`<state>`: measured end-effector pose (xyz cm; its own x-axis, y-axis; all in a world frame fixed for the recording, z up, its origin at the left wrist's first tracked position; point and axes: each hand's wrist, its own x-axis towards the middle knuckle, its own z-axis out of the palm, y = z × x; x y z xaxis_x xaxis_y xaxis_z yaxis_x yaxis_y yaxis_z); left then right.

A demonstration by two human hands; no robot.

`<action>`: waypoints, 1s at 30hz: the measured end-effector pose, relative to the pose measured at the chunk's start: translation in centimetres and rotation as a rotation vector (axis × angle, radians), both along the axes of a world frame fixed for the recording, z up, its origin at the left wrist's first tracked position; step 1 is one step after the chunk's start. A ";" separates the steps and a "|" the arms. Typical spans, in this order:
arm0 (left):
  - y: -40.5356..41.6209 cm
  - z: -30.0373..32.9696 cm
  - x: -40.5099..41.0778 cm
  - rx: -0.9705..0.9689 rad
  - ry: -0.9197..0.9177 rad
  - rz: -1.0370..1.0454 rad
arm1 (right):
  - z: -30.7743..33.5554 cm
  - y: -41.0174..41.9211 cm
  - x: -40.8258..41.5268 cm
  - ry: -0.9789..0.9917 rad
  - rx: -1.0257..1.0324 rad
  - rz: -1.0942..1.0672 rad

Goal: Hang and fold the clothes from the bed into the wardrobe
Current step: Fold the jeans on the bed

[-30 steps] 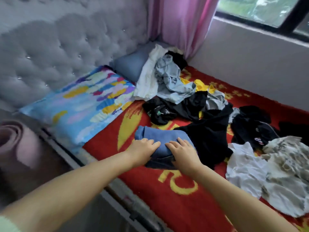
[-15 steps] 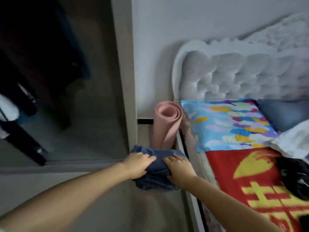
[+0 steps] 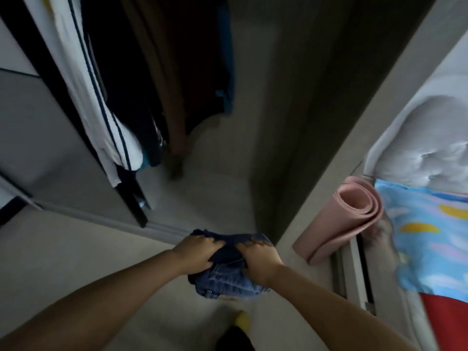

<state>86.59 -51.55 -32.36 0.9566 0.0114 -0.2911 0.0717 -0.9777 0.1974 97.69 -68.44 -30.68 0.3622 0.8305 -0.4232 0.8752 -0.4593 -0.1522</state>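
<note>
Wardrobe [image 3: 291,110] space fills the upper middle of the frame, dim inside, its pale floor running down toward the lower centre and a dark side panel standing at its right edge. Hanging clothes [image 3: 152,72] crowd the upper left: a white garment with dark stripes [image 3: 101,102] nearest the left, then black, brown and a strip of blue further right, all dangling above the wardrobe floor. A black door frame [image 3: 63,115] slants across the left side, just in front of the white garment. Along the right edge of the frame sits the bed [image 3: 435,323], with a grey padded headboard [image 3: 425,148] at the upper right, a blue pillow with yellow and pink marks [image 3: 430,239] below it, and a patch of red cover at the lower right corner. A rolled pink mat [image 3: 349,219] leans between the bed and the wardrobe's side wall. Low in the centre, folded jeans [image 3: 228,279] are held in the air over the room's floor, just short of the wardrobe's threshold. The left hand [image 3: 195,252] grips the bundle's left side, its fingers curled over the top fold; the right hand [image 3: 258,259] clasps the right side the same way, both sets of fingers grasping the denim. Below the jeans, at the bottom edge, a yellow toe [image 3: 241,321] shows blurred.
</note>
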 end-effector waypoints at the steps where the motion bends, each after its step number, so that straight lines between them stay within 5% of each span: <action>1: 0.8 -0.4 0.9 -0.006 0.011 -0.004 | -0.7 0.8 0.8 0.005 -0.011 0.001; 14: 13.2 -8.3 17.4 0.043 0.012 -0.064 | -11.8 13.6 16.4 0.033 -0.039 -0.111; 20: 17.7 -19.1 26.9 -0.028 0.033 -0.064 | -20.8 17.5 24.5 -0.024 -0.025 -0.201; 27: 19.7 -32.5 39.5 0.116 -0.124 -0.142 | -33.0 19.6 35.5 -0.205 0.028 -0.294; 30: 19.5 -37.3 42.9 0.168 -0.370 -0.201 | -38.6 19.5 38.7 -0.348 0.076 -0.354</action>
